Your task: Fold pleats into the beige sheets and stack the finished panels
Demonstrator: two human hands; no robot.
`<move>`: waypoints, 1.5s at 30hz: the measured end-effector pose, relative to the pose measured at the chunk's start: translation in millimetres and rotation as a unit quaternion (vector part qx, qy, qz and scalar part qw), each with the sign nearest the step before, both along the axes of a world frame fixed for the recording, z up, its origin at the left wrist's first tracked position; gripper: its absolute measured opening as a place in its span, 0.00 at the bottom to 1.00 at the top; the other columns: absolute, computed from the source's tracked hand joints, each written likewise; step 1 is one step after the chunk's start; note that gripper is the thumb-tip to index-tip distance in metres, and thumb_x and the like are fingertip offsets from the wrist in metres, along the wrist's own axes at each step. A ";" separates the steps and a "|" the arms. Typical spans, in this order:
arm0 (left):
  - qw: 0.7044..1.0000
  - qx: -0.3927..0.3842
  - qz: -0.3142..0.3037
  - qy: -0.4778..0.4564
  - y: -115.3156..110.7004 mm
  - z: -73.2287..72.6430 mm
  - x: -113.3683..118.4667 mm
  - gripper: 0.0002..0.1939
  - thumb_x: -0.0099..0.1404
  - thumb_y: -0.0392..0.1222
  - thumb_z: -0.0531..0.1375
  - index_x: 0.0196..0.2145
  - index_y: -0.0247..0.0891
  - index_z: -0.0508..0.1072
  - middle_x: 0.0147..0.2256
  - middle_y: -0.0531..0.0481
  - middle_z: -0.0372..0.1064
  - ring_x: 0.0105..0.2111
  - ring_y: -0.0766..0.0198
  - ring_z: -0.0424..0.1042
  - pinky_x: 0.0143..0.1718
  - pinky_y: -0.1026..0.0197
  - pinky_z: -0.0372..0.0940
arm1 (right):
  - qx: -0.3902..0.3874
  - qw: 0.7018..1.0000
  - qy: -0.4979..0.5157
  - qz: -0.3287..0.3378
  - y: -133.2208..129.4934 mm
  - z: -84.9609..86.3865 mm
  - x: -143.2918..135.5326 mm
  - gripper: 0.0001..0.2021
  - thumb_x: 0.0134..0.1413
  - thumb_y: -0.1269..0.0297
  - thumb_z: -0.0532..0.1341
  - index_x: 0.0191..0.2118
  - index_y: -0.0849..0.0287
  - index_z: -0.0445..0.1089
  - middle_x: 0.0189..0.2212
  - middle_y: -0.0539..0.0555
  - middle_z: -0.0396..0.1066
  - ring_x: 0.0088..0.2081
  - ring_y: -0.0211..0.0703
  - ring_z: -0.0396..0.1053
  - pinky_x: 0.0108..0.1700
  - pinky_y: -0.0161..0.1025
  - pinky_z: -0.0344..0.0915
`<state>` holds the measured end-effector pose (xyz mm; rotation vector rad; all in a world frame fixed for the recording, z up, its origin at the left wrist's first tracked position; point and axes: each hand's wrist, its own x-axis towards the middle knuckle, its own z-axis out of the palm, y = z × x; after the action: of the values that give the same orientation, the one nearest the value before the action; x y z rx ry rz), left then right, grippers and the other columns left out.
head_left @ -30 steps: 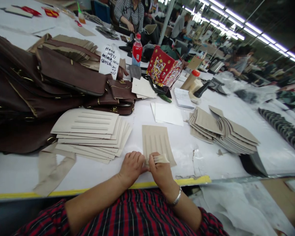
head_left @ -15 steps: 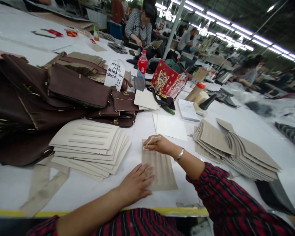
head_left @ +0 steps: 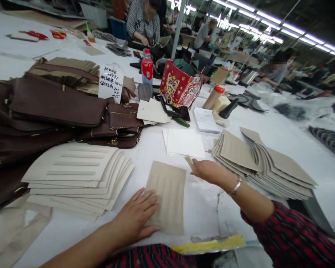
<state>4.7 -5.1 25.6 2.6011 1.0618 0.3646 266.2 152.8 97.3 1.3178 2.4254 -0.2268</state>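
A beige rectangular piece (head_left: 169, 197) with faint lengthwise ridges lies flat on the white table. My left hand (head_left: 138, 216) rests on its left edge, palm down with the fingers spread. To the right of the piece, my right hand (head_left: 205, 170) pinches a small folded beige cloth (head_left: 190, 163), held clear of the piece. On the left is a fanned stack of pale panels with grey strips (head_left: 75, 169). At the right lie stacked beige pieces (head_left: 237, 150). White sheets (head_left: 185, 143) lie just beyond my right hand.
Dark brown leather bags (head_left: 58, 100) fill the left side. Farther back stand a red-labelled bottle (head_left: 147, 69), a red patterned bag (head_left: 178, 83) and a red-capped container (head_left: 213, 96), near a notepad (head_left: 206, 120). A person in a checked shirt (head_left: 142, 24) works across the table.
My right hand has moved right, off the beige piece, with the cloth still pinched. My left hand stays at the piece's left edge. The whole view has shifted, so the table items appear farther left.
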 end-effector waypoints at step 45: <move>0.867 -0.338 0.210 -0.301 68.2 75.5 21.3 0.19 0.57 0.55 0.54 0.35 0.39 0.73 0.33 0.51 0.73 0.37 0.58 0.71 0.38 0.60 0.65 | -0.105 0.730 0.610 -0.290 -187.8 -4.0 11.4 0.13 0.49 0.61 0.59 0.43 0.56 0.67 0.38 0.49 0.71 0.40 0.44 0.68 0.39 0.38 0.65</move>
<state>26.0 63.1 101.1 1.4790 1.2154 0.6958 277.6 -34.9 93.3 2.1816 2.4906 -2.0364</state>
